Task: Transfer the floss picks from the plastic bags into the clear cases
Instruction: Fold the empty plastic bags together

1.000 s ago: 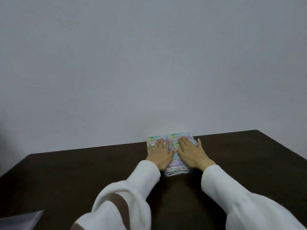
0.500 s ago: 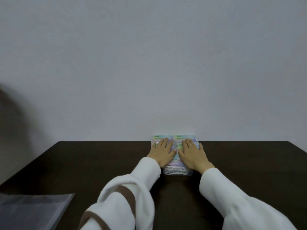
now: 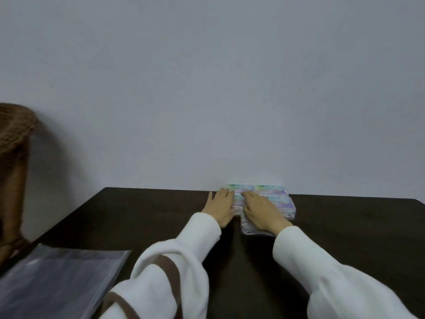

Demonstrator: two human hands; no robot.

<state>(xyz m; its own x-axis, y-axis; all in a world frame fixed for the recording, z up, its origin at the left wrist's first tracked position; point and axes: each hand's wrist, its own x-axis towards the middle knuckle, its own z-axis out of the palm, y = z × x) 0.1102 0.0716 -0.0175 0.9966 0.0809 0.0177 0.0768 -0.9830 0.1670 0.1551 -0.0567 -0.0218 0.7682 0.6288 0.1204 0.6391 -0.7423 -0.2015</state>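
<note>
Several clear cases of floss picks with pastel labels (image 3: 279, 200) lie in a tight cluster at the far edge of the dark table (image 3: 161, 215), against the wall. My left hand (image 3: 220, 207) lies flat with straight fingers on the cluster's left side. My right hand (image 3: 262, 212) lies flat across the middle cases, fingers stretched out. White picks show through the nearest case (image 3: 249, 229) beside my right wrist. Both arms wear white sleeves.
A large clear plastic bag (image 3: 57, 279) lies flat on the table's near-left corner. A brown woven object (image 3: 13, 157) stands past the table's left edge. The pale wall rises directly behind the cases.
The view has swung left, so the cases now sit right of centre and more of the plastic bag shows. Both hands still lie flat on the cases; the left sits further left.
</note>
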